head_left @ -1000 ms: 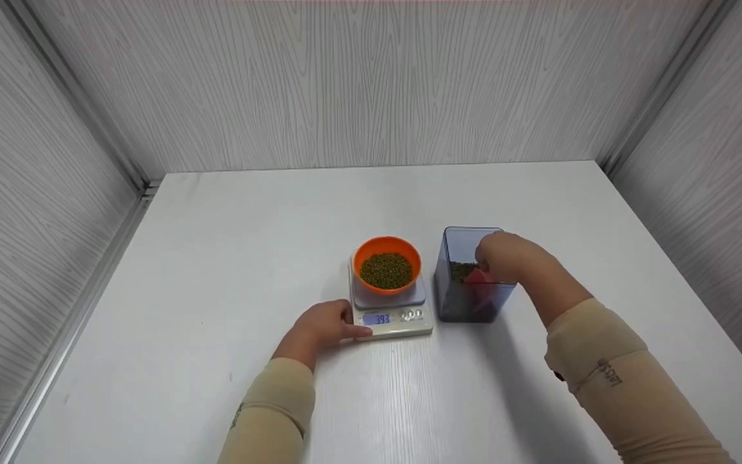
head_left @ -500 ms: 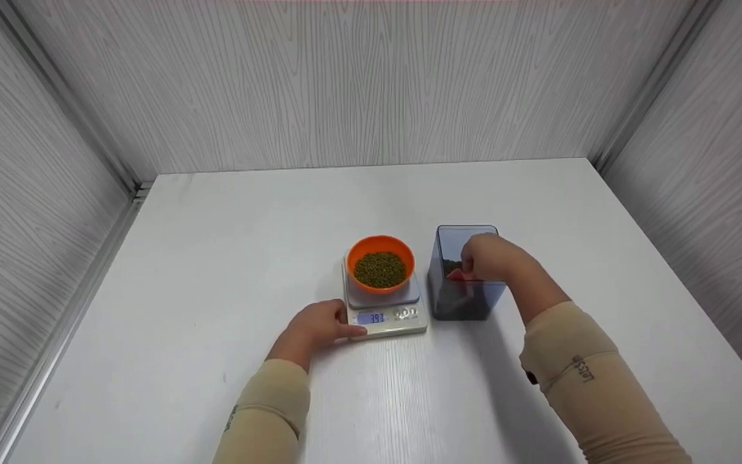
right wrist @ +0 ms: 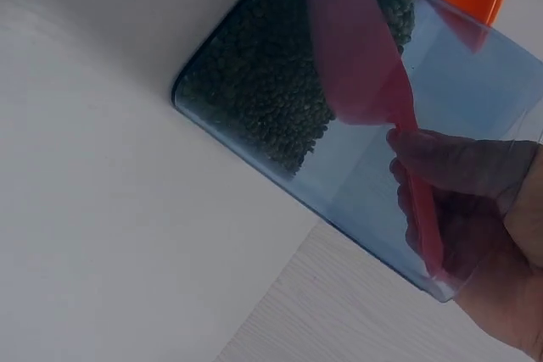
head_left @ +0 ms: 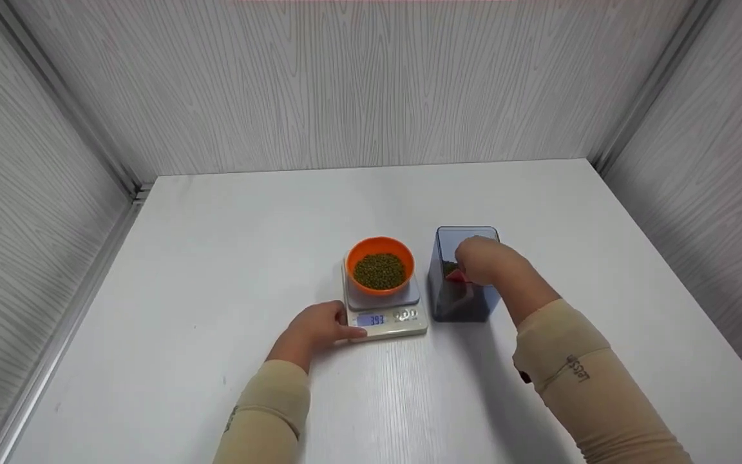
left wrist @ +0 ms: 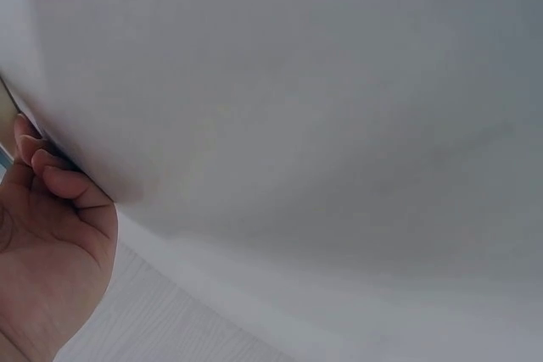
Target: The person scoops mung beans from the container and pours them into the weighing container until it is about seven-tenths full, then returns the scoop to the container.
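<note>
An orange bowl (head_left: 380,248) of small green mung beans (head_left: 379,272) stands on a white kitchen scale (head_left: 391,332), whose display shows digits like 393. My left hand (head_left: 314,325) grips the scale's front left corner, thumb along the front and fingers curled at the side; the left wrist view shows those curled fingers (left wrist: 64,180) at its edge. Inside a clear bluish bin (head_left: 446,306), my right hand (head_left: 488,260) holds a red scoop (right wrist: 361,52) by its handle. The scoop's blade is over or against the mung beans (right wrist: 254,82) at the bin's bottom.
The bin stands just right of the scale, a narrow gap apart. Both stand on a white table (head_left: 229,245) with grey wood-grain panels (head_left: 371,84) behind and at the sides.
My right hand has shifted left within the bin, bringing the scoop along. The left hand stays at the scale, and the bowl remains in place. The whole view has shifted slightly.
</note>
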`<state>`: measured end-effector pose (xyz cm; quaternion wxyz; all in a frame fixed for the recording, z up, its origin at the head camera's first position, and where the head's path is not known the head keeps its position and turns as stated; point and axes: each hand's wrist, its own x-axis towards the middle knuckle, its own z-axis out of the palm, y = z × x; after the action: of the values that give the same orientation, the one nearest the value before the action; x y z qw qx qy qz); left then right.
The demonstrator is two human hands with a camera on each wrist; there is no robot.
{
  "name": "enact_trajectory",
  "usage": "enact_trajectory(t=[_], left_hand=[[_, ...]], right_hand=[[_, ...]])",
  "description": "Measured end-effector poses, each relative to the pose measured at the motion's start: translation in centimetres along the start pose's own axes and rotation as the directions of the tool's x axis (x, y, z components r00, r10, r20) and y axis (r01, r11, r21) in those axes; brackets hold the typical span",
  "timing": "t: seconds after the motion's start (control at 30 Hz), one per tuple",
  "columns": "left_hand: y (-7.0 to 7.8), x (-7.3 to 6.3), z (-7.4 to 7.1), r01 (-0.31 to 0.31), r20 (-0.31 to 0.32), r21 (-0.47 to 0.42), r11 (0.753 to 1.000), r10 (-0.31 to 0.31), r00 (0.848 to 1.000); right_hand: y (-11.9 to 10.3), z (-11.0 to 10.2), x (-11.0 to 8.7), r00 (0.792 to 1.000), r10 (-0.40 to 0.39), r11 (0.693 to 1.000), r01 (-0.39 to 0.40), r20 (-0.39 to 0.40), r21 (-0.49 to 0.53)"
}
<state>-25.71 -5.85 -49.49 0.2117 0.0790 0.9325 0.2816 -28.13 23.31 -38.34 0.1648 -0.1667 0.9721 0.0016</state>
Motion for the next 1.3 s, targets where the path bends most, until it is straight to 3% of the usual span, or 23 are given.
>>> enact_trajectory(t=[0.13, 0.43, 0.73, 0.9, 1.3], left_hand=[[0.2, -0.2, 0.0, 0.006, 0.005, -0.014, 1.000, -0.006, 1.000], [0.0, -0.1, -0.1, 0.005, -0.002, -0.021, 1.000, -0.005, 1.000], [0.0, -0.1, 0.0, 0.003, -0.011, -0.017, 1.000, -0.003, 1.000], [0.1, -0.2, 0.0, 0.009, -0.017, -0.028, 1.000, -0.010, 1.000], [-0.1, 0.0, 0.0, -0.005, -0.011, -0.014, 1.000, 0.004, 1.000]], right_hand=[[0.4, 0.2, 0.1, 1.000, -0.017, 0.999, 0.016, 0.019, 0.029], [1.0, 0.0, -0.2, 0.998, -0.051, 0.995, 0.052, -0.022, 0.087], [2.6, -0.7, -1.3, 0.984, -0.124, 0.977, 0.144, -0.126, 0.159], [3.4, -0.7, -1.8, 0.982, -0.107, 0.968, 0.138, -0.153, 0.210], [5.7, -0.2, -3.4, 0.983, -0.043, 0.914, 0.112, -0.181, 0.391]])
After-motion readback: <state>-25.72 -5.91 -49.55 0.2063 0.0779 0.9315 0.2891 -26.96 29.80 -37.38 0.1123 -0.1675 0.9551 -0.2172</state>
